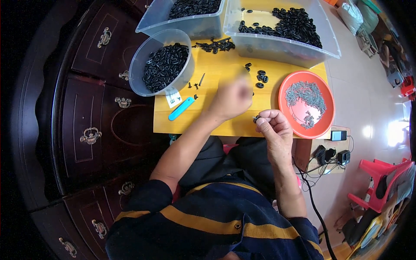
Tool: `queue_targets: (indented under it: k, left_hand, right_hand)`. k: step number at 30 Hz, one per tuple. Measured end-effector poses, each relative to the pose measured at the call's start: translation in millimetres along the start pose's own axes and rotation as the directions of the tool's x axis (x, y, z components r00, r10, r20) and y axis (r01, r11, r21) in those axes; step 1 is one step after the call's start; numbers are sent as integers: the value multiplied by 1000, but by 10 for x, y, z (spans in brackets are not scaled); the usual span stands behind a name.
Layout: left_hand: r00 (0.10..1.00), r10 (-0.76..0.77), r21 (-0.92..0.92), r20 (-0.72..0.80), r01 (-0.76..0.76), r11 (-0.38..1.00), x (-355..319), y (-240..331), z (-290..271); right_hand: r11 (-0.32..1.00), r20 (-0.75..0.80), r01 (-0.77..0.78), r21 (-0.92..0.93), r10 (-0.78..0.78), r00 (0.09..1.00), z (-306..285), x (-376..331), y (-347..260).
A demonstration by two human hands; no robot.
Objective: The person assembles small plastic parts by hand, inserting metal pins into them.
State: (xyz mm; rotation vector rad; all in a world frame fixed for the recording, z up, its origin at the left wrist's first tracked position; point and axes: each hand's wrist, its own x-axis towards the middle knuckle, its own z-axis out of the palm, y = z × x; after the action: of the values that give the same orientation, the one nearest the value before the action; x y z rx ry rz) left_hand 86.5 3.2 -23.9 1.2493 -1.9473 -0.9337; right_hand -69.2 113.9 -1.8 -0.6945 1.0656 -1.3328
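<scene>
My right hand (277, 130), near the table's front edge, pinches a small black piece (256, 119) between thumb and fingers; a thin light tip shows beside it. My left hand (232, 97) is over the middle of the yellow table (208, 123). Motion smears its fingers, so whether they hold anything is hidden. Beyond it lie several loose black oval pieces with holes (262, 77). To the right of my right hand stands an orange-red round tray (284, 104) holding many small grey screw-like pieces (307, 97).
A round clear tub (134, 78) of black oval pieces stands at left, with two clear bins, one (281, 54) at the back right and another (182, 28) beside it. A turquoise-handled tool (181, 108) and black bits (214, 46) lie around. Dark drawers (99, 134) flank the left.
</scene>
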Motion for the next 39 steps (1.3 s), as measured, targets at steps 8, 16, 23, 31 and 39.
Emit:
queue_targets:
  k: [8,16,23,31,39]
  left_hand:
    - [984,-70,-537,166,150,830,-269,-1,-107]
    - [977,-81,-612,197,187,768,-514,147,-213]
    - [988,2,-566,158,89,819,-554,162,-234]
    - [969,-8,-740,248,195,644,-546,169,-239]
    - [966,-10,-702,258,195,685,-551,177,-212]
  right_hand:
    - [1000,-36,5,31,-4,999,-9,21,1]
    - [1000,-22,6,17,-5,1000,-24,19,30]
    - [1000,6,12,-17,-11,1000,-2,4,20]
    - [1000,-1,19,-5,-19,1000,-26,-4,15]
    - [1000,4,12,1,-12,1000,-16,5,15]
